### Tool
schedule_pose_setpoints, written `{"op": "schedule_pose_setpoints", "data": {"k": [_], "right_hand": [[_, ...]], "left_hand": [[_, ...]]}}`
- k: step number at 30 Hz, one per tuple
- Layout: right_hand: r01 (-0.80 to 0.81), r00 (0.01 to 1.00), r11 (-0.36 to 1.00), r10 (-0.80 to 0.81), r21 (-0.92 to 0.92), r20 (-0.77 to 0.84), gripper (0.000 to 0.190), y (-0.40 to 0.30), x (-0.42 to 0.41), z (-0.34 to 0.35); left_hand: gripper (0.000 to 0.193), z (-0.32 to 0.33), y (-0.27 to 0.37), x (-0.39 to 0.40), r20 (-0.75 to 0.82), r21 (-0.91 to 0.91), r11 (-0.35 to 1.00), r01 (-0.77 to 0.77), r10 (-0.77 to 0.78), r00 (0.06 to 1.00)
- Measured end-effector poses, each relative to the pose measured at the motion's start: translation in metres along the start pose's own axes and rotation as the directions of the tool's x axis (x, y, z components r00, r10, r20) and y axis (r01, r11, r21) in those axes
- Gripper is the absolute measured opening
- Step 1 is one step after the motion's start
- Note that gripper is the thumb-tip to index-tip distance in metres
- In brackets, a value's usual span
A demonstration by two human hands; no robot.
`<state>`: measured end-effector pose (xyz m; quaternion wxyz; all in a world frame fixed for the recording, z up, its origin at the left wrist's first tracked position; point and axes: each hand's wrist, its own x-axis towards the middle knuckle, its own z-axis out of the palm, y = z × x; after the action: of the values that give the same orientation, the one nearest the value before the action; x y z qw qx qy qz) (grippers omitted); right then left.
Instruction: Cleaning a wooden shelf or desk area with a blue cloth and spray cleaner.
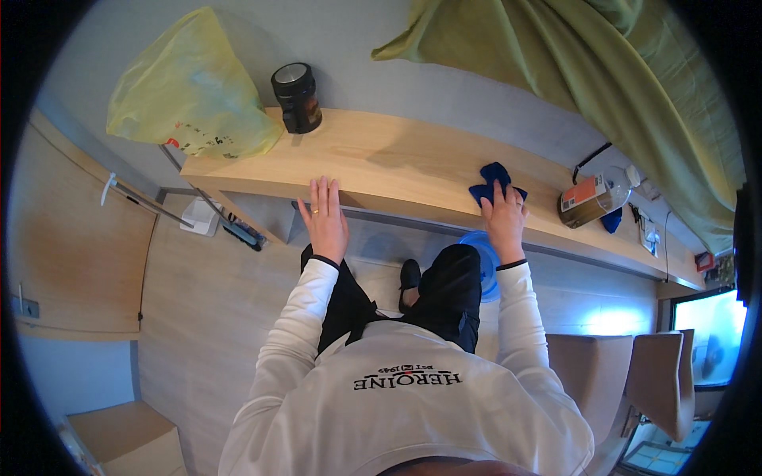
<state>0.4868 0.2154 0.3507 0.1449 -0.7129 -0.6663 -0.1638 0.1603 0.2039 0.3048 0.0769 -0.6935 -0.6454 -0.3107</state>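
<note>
My left hand (325,223) rests flat on the front edge of a light wooden desk (375,143), fingers spread and nothing in them. A ring is on one finger. My right hand (506,217) is on a crumpled dark blue cloth (494,175) farther right on the same desktop. Its fingers cover part of the cloth and press it to the wood. To the right of that hand stands a large clear plastic bottle (595,196) with an orange and white label and brownish contents. Another piece of dark blue cloth (612,220) lies partly behind the bottle.
A yellow plastic bag (196,95) and a black lidded mug (297,98) stand at the desk's left end. Below my right arm is a blue basin (489,268) on the floor. Brown chairs (595,369) are at right; an olive curtain (536,47) hangs above.
</note>
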Motion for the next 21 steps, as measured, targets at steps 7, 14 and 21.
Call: {"op": "schedule_pose_setpoints", "data": {"k": [7, 14, 21], "right_hand": [[0.134, 0.99, 0.989, -0.131, 0.07, -0.047, 0.051, -0.042, 0.006, -0.002], [0.236, 0.972, 0.954, -0.232, 0.183, -0.04, 0.051, -0.089, 0.013, -0.005], [0.302, 0.951, 0.919, -0.309, 0.253, -0.01, 0.053, -0.134, 0.021, -0.004]], "left_hand": [[0.066, 0.002, 0.0, -0.001, -0.022, -0.02, 1.0, -0.01, 0.01, 1.0], [0.065, 0.001, -0.001, -0.001, -0.034, -0.036, 0.999, -0.012, 0.011, 0.999], [0.068, 0.002, -0.002, 0.0, -0.025, 0.005, 1.0, -0.024, 0.024, 0.999]]}}
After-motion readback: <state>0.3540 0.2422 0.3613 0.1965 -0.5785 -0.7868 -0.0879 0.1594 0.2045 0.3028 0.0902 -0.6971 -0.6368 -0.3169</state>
